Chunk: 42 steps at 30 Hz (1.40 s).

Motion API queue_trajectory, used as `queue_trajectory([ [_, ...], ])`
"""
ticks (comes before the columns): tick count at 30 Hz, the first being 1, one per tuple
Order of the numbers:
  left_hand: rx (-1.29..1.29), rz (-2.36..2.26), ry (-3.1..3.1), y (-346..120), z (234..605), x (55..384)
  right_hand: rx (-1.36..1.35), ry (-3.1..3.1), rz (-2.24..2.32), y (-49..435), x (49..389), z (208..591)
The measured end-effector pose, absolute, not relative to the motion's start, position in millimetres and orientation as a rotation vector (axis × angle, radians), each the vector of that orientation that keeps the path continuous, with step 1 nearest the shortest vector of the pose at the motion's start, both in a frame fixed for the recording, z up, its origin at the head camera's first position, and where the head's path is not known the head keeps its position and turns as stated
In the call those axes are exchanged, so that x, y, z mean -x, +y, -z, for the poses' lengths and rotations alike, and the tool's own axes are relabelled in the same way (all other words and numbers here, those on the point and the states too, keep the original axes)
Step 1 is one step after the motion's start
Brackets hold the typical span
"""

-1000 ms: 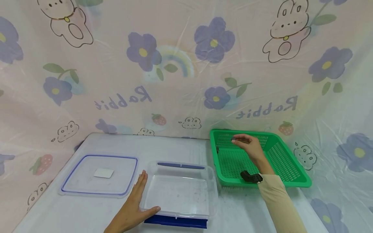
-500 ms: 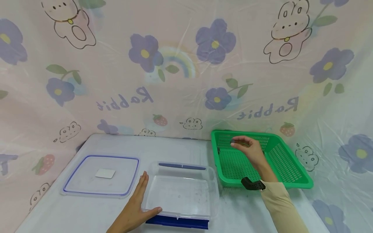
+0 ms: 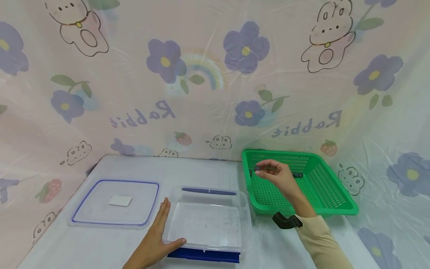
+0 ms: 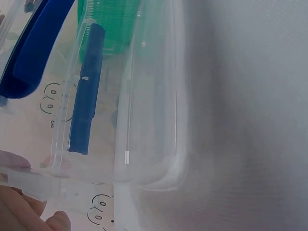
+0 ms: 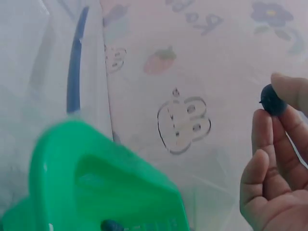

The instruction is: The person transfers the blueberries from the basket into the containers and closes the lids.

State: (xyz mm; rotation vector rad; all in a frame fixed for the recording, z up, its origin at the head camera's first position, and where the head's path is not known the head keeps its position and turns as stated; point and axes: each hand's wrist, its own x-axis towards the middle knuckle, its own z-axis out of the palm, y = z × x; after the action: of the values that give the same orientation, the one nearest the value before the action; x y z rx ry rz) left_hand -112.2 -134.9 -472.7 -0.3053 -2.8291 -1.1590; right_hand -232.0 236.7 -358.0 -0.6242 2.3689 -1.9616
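Note:
My right hand [image 3: 277, 179] is raised over the green basket [image 3: 322, 179], pinching a small dark blueberry [image 5: 273, 100] between thumb and fingertips. Other dark berries [image 3: 298, 175] lie at the basket's far side, partly hidden by that hand. A clear plastic box [image 3: 248, 224] stands left of the basket, its visible floor bare. My left hand [image 3: 152, 239] rests against the box's left side with long, straight fingers, and its thumb lies at the near rim. Blue latch flaps [image 3: 203, 255] hang at the near and far sides of the box.
The box's clear lid [image 3: 90, 209], edged in blue, lies flat at the left with a small white card [image 3: 120, 200] on it. A patterned curtain [image 3: 208, 74] rises behind the white table [image 3: 205, 172]. A black strap [image 3: 285, 221] circles my right wrist.
My right hand, with the blueberry, has moved left and slightly down over the basket, uncovering dark berries at its far side. The left hand and box stay in place.

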Motion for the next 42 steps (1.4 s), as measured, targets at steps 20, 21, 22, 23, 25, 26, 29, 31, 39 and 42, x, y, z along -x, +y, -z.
queue_trajectory([
  [20, 0.297, 1.209, -2.831, -132.5, 471.4, 112.9, 0.793, 2.204, 1.943, 179.1, 216.7, 365.1],
  [21, 0.297, 1.209, -2.828, -132.4, 471.6, 112.7, 0.805, 2.196, 1.943, 175.4, 216.4, 365.8],
  [22, 0.295, 1.21, -2.827, -132.4, 471.7, 112.6, 0.817, 2.19, 1.942, 171.8, 215.9, 366.4],
  [23, 0.293, 1.21, -2.827, -132.4, 471.9, 112.4, 0.833, 2.181, 1.941, 168.5, 215.9, 367.5],
  [25, 0.287, 1.2, -2.829, -132.3, 472.5, 112.6, 0.861, 2.168, 1.936, 162.0, 215.0, 368.5],
  [26, 0.283, 1.192, -2.833, -132.3, 472.8, 112.5, 0.871, 2.167, 1.932, 159.0, 214.6, 368.8],
  [29, 0.277, 1.178, -2.838, -132.3, 473.4, 112.7, 0.896, 2.161, 1.921, 151.6, 213.8, 370.9],
  [31, 0.276, 1.174, -2.838, -132.5, 473.5, 112.6, 0.898, 2.16, 1.914, 146.8, 213.2, 372.1],
  [39, 0.258, 1.188, -2.843, -133.2, 472.5, 112.1, 0.862, 2.118, 1.884, 129.2, 213.7, 385.4],
  [42, 0.254, 1.2, -2.842, -133.3, 472.9, 111.7, 0.842, 2.112, 1.861, 122.2, 214.8, 390.3],
])
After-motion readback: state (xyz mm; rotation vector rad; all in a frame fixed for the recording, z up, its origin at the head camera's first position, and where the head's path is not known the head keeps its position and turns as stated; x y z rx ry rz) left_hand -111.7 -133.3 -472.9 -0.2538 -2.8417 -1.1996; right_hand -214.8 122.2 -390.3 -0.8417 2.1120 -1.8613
